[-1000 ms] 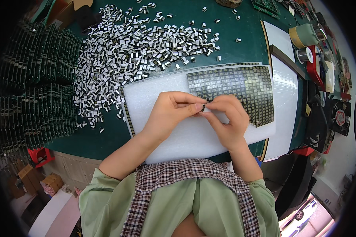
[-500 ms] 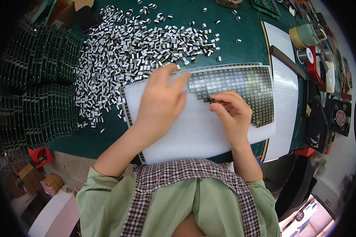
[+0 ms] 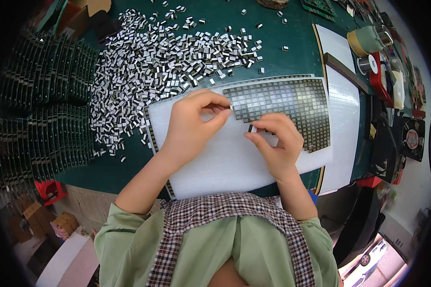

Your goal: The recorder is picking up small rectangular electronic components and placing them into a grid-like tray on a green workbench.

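While both hands work over the white foam sheet (image 3: 225,162) | left hand (image 3: 191,126) pinches a small block (image 3: 231,108) at its fingertips | right hand (image 3: 277,143) nips a dark block (image 3: 250,128) beside the filled grid (image 3: 282,107) | risk: a loose pinch drops a block, or a sleeve nudges seated rows askew.

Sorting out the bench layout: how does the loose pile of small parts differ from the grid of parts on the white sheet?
The pile lies scattered at random angles on the green mat; the grid sits in tight straight rows on the white sheet. The pile looks pale and silvery, the grid dark. Both are many small rectangular pieces.
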Demonstrator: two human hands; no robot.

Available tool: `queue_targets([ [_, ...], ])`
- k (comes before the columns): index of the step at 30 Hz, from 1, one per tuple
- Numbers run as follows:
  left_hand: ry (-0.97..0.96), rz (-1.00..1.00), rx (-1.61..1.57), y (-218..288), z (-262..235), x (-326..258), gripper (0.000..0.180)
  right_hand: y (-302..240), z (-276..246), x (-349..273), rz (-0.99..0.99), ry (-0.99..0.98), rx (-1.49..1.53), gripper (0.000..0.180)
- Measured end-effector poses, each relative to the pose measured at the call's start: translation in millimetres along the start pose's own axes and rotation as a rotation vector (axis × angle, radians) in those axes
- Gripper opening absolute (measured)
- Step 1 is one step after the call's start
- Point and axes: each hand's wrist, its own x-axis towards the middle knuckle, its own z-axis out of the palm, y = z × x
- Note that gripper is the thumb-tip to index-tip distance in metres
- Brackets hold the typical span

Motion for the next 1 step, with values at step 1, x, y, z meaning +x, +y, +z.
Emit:
queue_targets([
  [1, -0.114, -0.238, -0.273, -2.0, -4.1, -3.8, 0.012, 1.7, 1.1, -0.9, -0.049, -0.004, -0.017, 0.027],
])
